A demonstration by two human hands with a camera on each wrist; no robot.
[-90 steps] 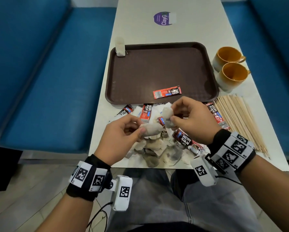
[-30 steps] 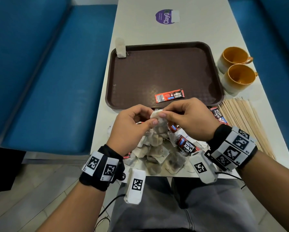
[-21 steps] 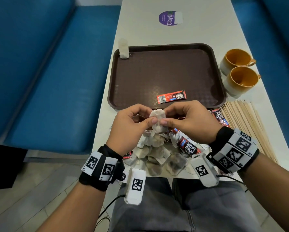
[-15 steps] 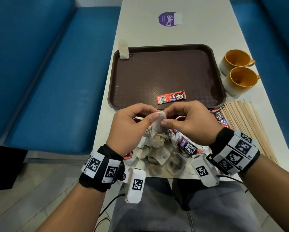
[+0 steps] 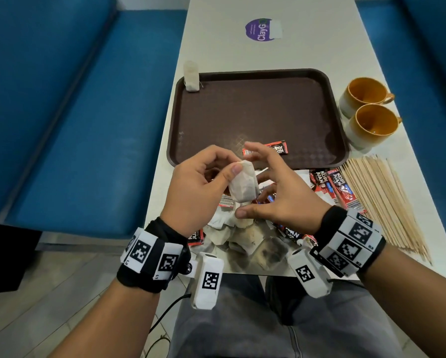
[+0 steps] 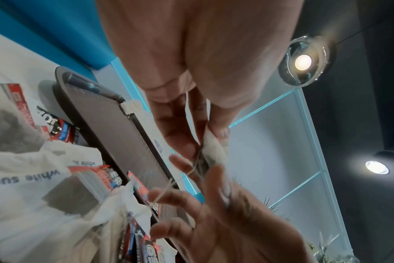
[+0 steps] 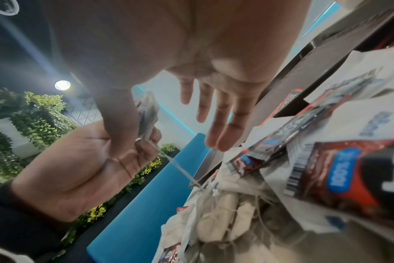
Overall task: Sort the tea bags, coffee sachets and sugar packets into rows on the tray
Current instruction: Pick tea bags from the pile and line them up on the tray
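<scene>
My left hand pinches a pale tea bag by its top, above the pile at the table's near edge. Its string still runs down into the pile. Right beside the bag, my right hand is open with fingers spread and holds nothing. In the left wrist view the tea bag sits between thumb and fingers. The brown tray holds one red coffee sachet. Another tea bag lies on its far left corner. The pile mixes tea bags, red sachets and white sugar packets.
Two orange cups stand right of the tray. A bundle of wooden stirrers lies at the near right, with more coffee sachets next to it. Blue benches flank the table. A purple sticker marks the far end.
My right hand has let go of the tea bag and spread its fingers. The left hand keeps the bag pinched and holds it a little higher over the pile.
</scene>
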